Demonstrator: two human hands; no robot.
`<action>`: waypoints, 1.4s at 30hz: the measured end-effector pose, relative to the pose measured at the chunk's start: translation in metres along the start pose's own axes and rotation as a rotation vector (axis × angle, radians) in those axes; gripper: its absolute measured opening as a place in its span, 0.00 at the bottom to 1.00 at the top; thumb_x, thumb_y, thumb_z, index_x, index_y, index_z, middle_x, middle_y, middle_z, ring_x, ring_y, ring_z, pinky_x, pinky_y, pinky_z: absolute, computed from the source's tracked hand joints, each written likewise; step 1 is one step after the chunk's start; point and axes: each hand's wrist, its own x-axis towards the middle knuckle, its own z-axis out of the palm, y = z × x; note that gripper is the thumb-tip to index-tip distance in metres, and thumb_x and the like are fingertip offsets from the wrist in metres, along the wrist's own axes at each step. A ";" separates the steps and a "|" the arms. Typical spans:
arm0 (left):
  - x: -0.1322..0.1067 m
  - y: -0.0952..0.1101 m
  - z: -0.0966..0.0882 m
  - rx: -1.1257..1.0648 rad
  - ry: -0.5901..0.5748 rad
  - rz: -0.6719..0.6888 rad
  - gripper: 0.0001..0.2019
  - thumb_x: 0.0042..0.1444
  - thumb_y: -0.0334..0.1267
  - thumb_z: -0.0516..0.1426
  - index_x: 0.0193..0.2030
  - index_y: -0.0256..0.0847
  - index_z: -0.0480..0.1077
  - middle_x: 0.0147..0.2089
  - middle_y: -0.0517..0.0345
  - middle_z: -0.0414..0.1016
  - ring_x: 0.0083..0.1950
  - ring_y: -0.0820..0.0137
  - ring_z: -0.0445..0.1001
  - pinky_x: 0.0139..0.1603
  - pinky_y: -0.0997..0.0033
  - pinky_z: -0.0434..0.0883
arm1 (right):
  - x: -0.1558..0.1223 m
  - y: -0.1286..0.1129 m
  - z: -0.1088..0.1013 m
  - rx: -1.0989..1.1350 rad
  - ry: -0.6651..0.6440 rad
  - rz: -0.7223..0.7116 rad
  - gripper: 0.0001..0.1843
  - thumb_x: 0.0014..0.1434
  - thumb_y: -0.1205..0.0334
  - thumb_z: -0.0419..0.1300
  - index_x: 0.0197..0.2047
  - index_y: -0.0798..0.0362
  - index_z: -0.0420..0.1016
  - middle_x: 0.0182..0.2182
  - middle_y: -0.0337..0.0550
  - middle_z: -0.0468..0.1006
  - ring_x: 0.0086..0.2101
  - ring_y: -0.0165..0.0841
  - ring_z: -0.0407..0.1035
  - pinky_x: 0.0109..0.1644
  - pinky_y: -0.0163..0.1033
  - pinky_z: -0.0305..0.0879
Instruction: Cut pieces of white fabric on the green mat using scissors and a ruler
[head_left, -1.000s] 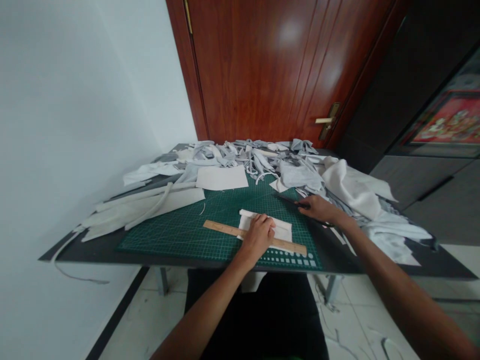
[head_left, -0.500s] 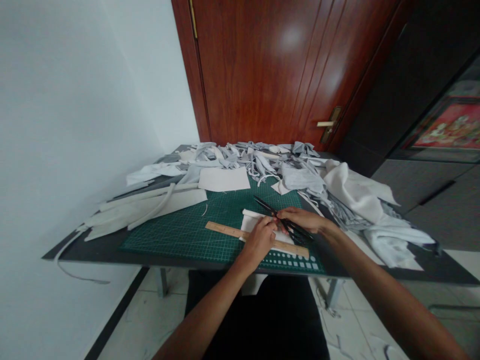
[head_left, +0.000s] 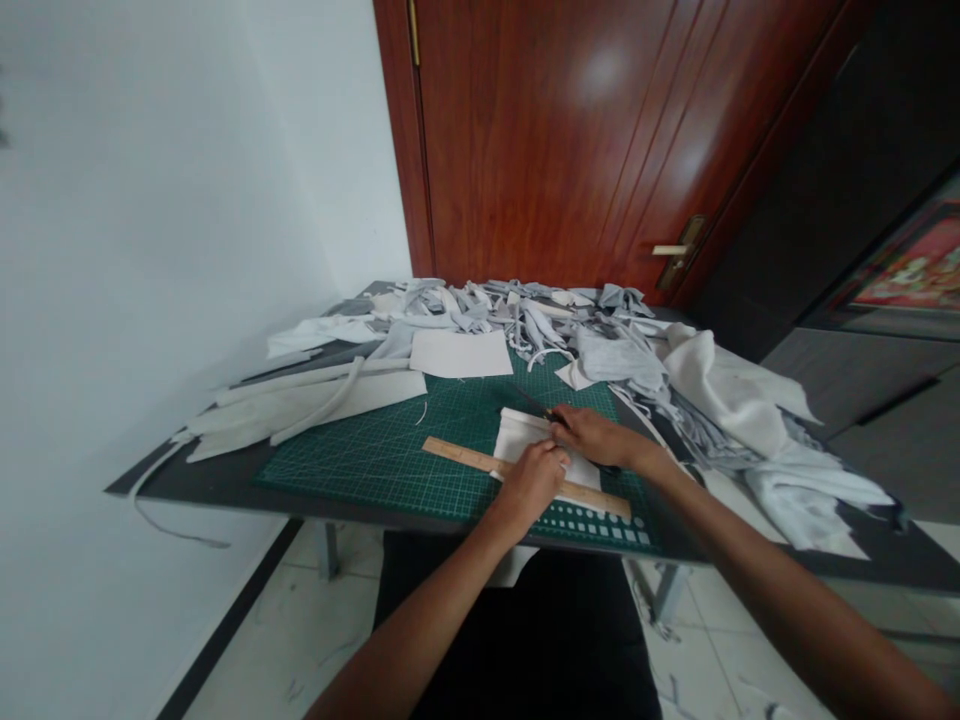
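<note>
A folded white cloth piece [head_left: 521, 432] lies on the green cutting mat [head_left: 390, 455], with a wooden ruler [head_left: 457, 456] laid across its near edge. My left hand [head_left: 534, 478] presses down on the ruler and the cloth, fingers curled. My right hand [head_left: 596, 436] is closed round black scissors [head_left: 536, 406], whose blades point away from me over the cloth's far right side. Much of the scissors' handle is hidden inside the hand.
A heap of grey and white fabric scraps [head_left: 540, 320] covers the back of the dark table [head_left: 187, 480], with a larger white cloth [head_left: 720, 385] on the right. Long white strips [head_left: 300, 400] lie at the left. A wooden door [head_left: 570, 140] stands behind.
My right hand picked up the scissors from the right side of the mat and brought them left onto the cloth. My left hand stayed on the ruler.
</note>
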 end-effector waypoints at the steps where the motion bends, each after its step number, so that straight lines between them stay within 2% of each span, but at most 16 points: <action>1: 0.000 0.000 0.001 0.003 0.000 -0.005 0.14 0.61 0.21 0.51 0.40 0.37 0.77 0.45 0.50 0.79 0.52 0.63 0.77 0.61 0.62 0.73 | -0.001 -0.001 0.004 -0.015 0.006 0.004 0.14 0.72 0.61 0.49 0.52 0.59 0.71 0.42 0.57 0.82 0.42 0.42 0.77 0.48 0.42 0.67; 5: 0.001 -0.003 0.004 0.017 -0.001 -0.034 0.12 0.61 0.23 0.52 0.40 0.36 0.76 0.45 0.47 0.79 0.52 0.60 0.77 0.60 0.58 0.73 | -0.004 0.000 0.016 -0.044 -0.002 -0.035 0.16 0.73 0.61 0.48 0.57 0.61 0.67 0.42 0.59 0.82 0.44 0.43 0.77 0.48 0.43 0.67; 9: 0.002 -0.003 0.004 0.007 -0.004 -0.012 0.14 0.60 0.21 0.52 0.40 0.39 0.76 0.46 0.51 0.79 0.53 0.62 0.76 0.61 0.61 0.72 | 0.003 0.010 0.021 -0.137 0.014 -0.048 0.17 0.73 0.64 0.48 0.61 0.59 0.66 0.46 0.57 0.82 0.46 0.42 0.77 0.50 0.42 0.68; 15: 0.002 -0.002 0.002 -0.005 -0.007 0.001 0.14 0.60 0.20 0.52 0.39 0.38 0.76 0.44 0.51 0.79 0.51 0.63 0.76 0.60 0.63 0.72 | 0.017 0.026 0.031 -0.291 0.112 -0.057 0.14 0.69 0.65 0.53 0.56 0.58 0.72 0.57 0.61 0.74 0.56 0.48 0.69 0.59 0.51 0.65; 20: 0.001 -0.001 0.002 -0.003 -0.012 -0.004 0.13 0.60 0.20 0.51 0.39 0.37 0.76 0.44 0.49 0.79 0.51 0.62 0.76 0.60 0.62 0.72 | 0.022 0.030 0.041 -0.383 0.251 -0.027 0.16 0.69 0.65 0.53 0.57 0.61 0.71 0.60 0.64 0.68 0.57 0.51 0.65 0.60 0.52 0.65; 24: 0.001 0.000 0.001 0.000 -0.016 -0.004 0.13 0.60 0.21 0.51 0.39 0.37 0.75 0.43 0.50 0.78 0.51 0.62 0.75 0.60 0.61 0.71 | 0.029 0.034 0.045 -0.452 0.342 0.009 0.16 0.69 0.62 0.54 0.56 0.58 0.73 0.59 0.62 0.70 0.56 0.51 0.64 0.59 0.52 0.64; 34: 0.001 -0.003 0.002 0.023 -0.023 -0.008 0.15 0.60 0.20 0.50 0.41 0.37 0.76 0.44 0.50 0.78 0.51 0.63 0.76 0.60 0.62 0.72 | 0.056 0.043 0.035 -0.428 0.369 0.018 0.18 0.70 0.61 0.51 0.57 0.58 0.74 0.54 0.62 0.74 0.53 0.53 0.65 0.57 0.56 0.61; 42: -0.001 -0.002 0.000 0.040 -0.026 -0.018 0.14 0.61 0.21 0.50 0.40 0.38 0.75 0.45 0.51 0.77 0.51 0.63 0.75 0.58 0.62 0.72 | 0.062 0.059 0.036 -0.293 0.425 -0.014 0.18 0.71 0.59 0.52 0.57 0.56 0.75 0.53 0.57 0.75 0.52 0.48 0.68 0.58 0.51 0.64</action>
